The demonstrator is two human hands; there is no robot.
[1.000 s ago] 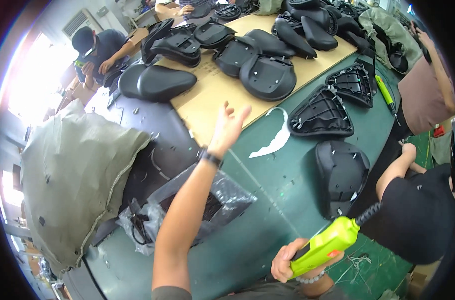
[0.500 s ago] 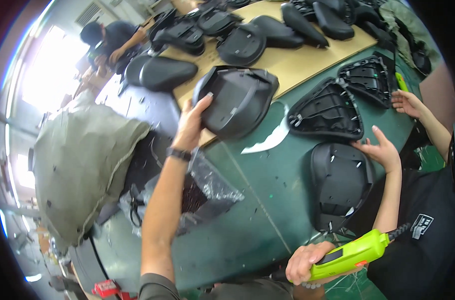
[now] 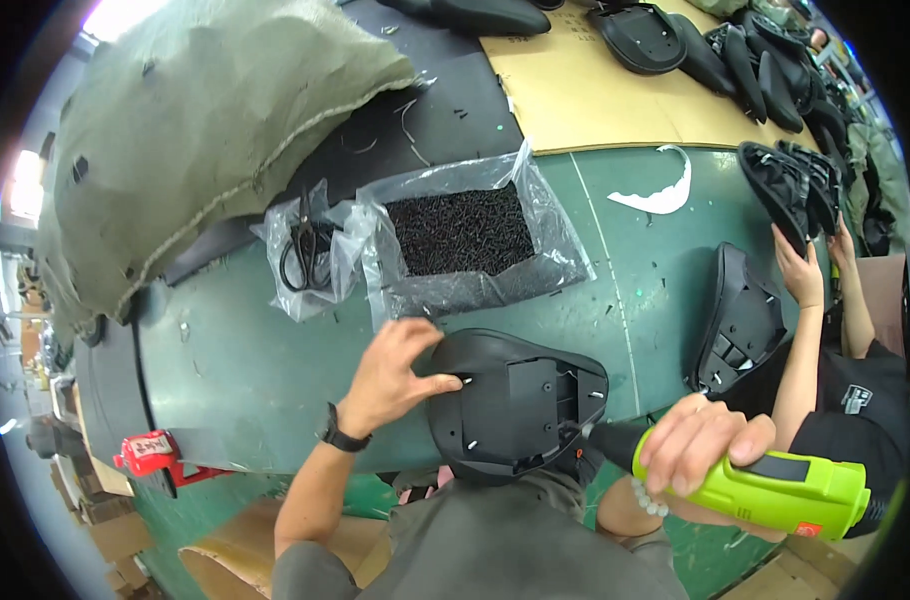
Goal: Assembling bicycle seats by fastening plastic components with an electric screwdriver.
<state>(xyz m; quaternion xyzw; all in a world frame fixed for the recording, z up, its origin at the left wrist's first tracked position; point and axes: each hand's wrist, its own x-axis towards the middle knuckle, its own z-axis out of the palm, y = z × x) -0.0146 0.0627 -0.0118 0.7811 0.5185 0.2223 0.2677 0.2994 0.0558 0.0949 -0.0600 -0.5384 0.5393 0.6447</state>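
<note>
A black bicycle-type seat (image 3: 515,400), smooth and with its recessed underside facing up, lies in front of me at the near edge of the green table. My left hand (image 3: 400,370) grips its left rim, thumb on the underside beside a small pale stud and fingers curled at the edge. My right hand (image 3: 703,445) is wrapped round a lime-green electric screwdriver (image 3: 775,490). The tool's black nose points left toward the seat's right side; whether its tip touches cannot be made out.
Beyond the seat, an open plastic bag holds many black screws (image 3: 460,230), next to black-handled scissors (image 3: 305,250). A sack (image 3: 205,130) bulges at the left. A red tool (image 3: 150,455) sits at the table edge. A co-worker's hands (image 3: 803,272) hold seat parts; another seat (image 3: 740,320) is nearby.
My view has swung left and down. My left hand has brought the seat from the cardboard to the near edge. The screwdriver now points at it. The co-worker has lifted ribbed parts.
</note>
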